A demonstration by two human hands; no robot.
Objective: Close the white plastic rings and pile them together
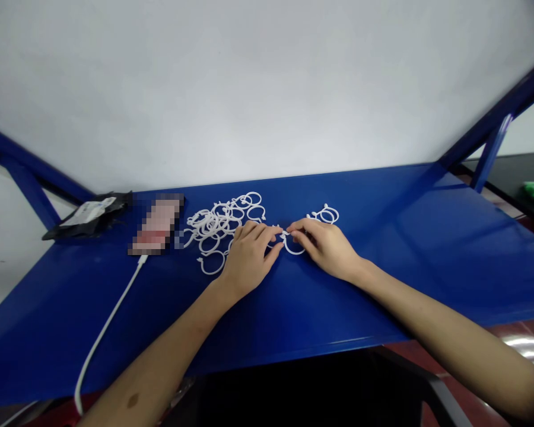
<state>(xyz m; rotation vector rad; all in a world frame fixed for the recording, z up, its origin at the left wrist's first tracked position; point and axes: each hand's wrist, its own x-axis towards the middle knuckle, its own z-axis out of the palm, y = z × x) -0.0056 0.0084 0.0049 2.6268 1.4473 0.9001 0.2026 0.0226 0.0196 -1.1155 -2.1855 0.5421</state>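
Two thin white open plastic rings with small knobbed ends are between my hands, near the middle of the blue table. My right hand [327, 244] pinches one white plastic ring [294, 252] by its upper end, with the loop hanging toward me. My left hand [250, 256] is closed, thumb and forefinger around another ring that is mostly hidden behind the fingers. The ends of the two rings lie close together; whether they touch I cannot tell. A tangled pile of white rings [210, 241] spreads to the left, partly behind my left hand.
A few more white rings [329, 214] lie just beyond my right hand. On the left are a blurred-out phone-like object [157, 225], its white cable [109, 323] and a black plastic package [91, 214]. The blue table [409, 237] backs onto a pale wall, with blue braces at both sides.
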